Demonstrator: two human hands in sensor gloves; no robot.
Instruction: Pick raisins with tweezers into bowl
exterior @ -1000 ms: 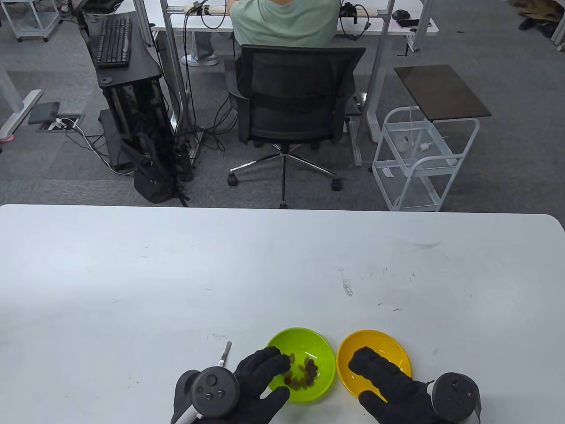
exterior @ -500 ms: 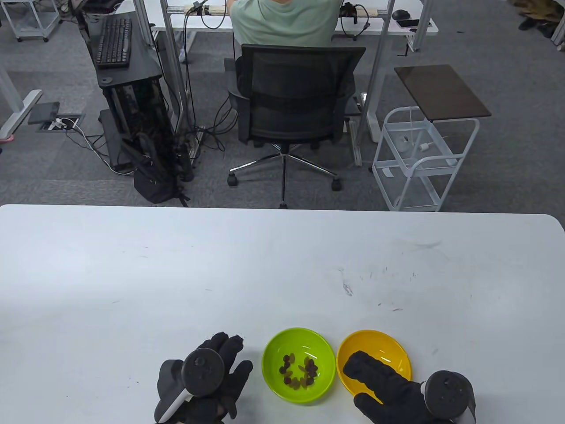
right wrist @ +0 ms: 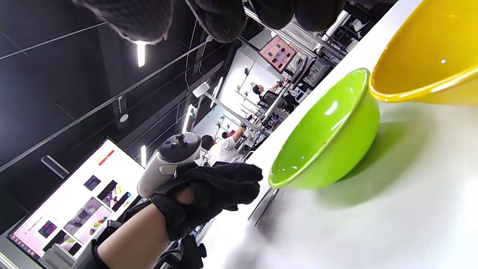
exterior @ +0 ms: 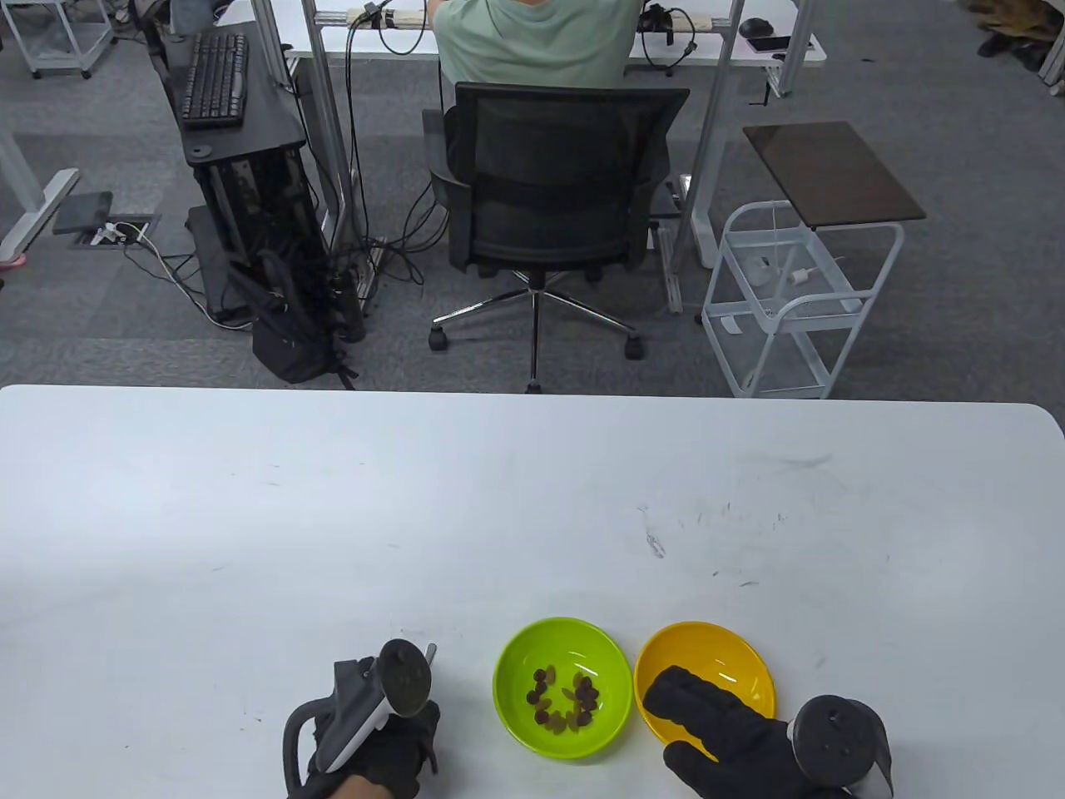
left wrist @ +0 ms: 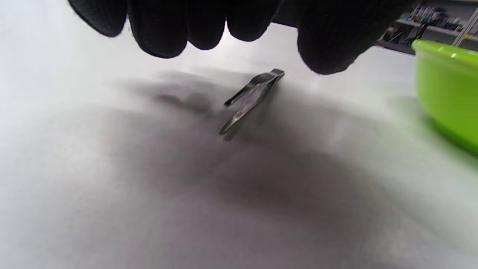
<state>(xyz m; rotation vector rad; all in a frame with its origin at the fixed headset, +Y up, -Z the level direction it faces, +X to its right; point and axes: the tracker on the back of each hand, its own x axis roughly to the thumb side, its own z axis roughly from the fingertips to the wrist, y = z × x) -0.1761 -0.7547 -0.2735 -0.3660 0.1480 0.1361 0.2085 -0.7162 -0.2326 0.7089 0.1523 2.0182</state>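
Metal tweezers (left wrist: 250,99) lie flat on the white table, left of the green bowl (exterior: 507,666); in the table view only their end (exterior: 430,651) shows past the tracker. My left hand (exterior: 403,736) hovers over them, fingers (left wrist: 160,30) and thumb spread just above, not gripping. Several dark raisins (exterior: 566,703) lie in the green bowl. The yellow bowl (exterior: 732,657) stands right of it, with nothing visible inside. My right hand (exterior: 695,716) lies open over the yellow bowl's near left rim.
The two bowls stand close together near the table's front edge; both show in the right wrist view, green (right wrist: 328,138) and yellow (right wrist: 429,56). An office chair (exterior: 557,191) and a white cart (exterior: 790,300) stand beyond the far edge.
My left hand left the green bowl's rim, moved left over the tweezers and rolled so its tracker stands on edge. My right hand drew back slightly on the yellow bowl.
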